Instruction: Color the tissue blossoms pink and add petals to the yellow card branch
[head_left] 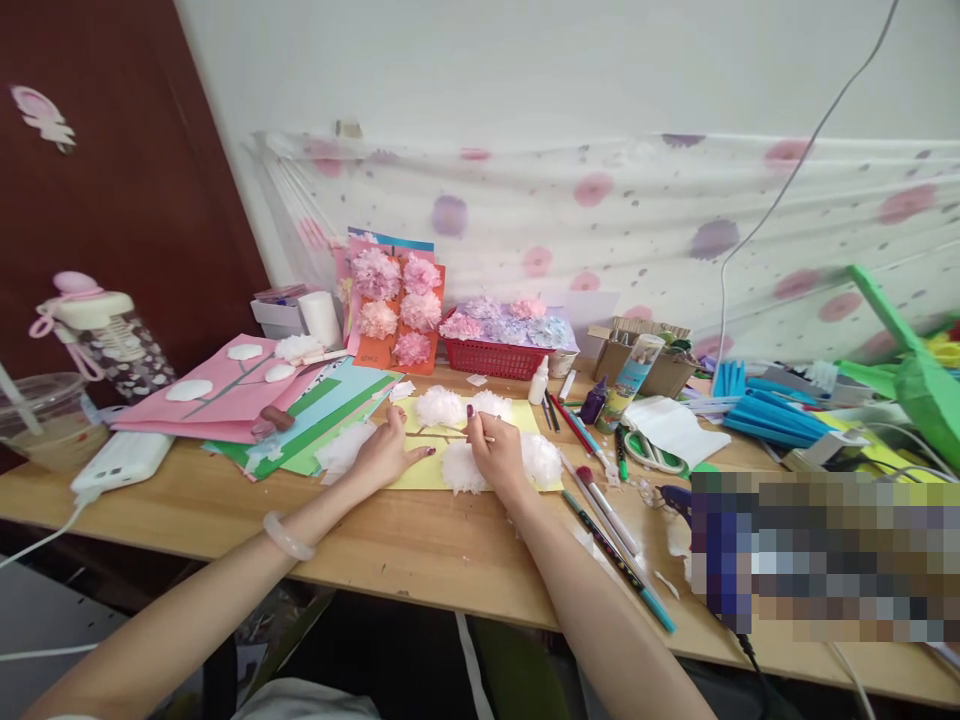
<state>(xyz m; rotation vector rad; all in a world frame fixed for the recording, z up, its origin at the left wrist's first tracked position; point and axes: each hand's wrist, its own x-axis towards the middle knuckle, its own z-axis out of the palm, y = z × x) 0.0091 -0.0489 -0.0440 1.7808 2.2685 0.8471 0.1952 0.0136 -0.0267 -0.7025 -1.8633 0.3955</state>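
A yellow sheet (420, 472) lies on the wooden table (420, 545) with several white tissue-paper flowers (439, 406) and a thin brown stem on it. My left hand (385, 452) rests flat on the sheet's left part, fingers stretched out, beside the stem. My right hand (495, 448) is closed in a pinch on a thin stick (480, 437) lying across the sheet, between the white flowers. A pale bangle (286, 537) sits on my left wrist.
Pink and green paper sheets (247, 395) are stacked at left, next to a phone (122, 461), a plastic cup (49, 420) and a bottle (112, 335). A red basket (491, 358) of flowers and an orange flower card (396, 310) stand behind. Pens (611, 530), glue bottles (538, 382) and blue folded paper (772, 415) lie at right.
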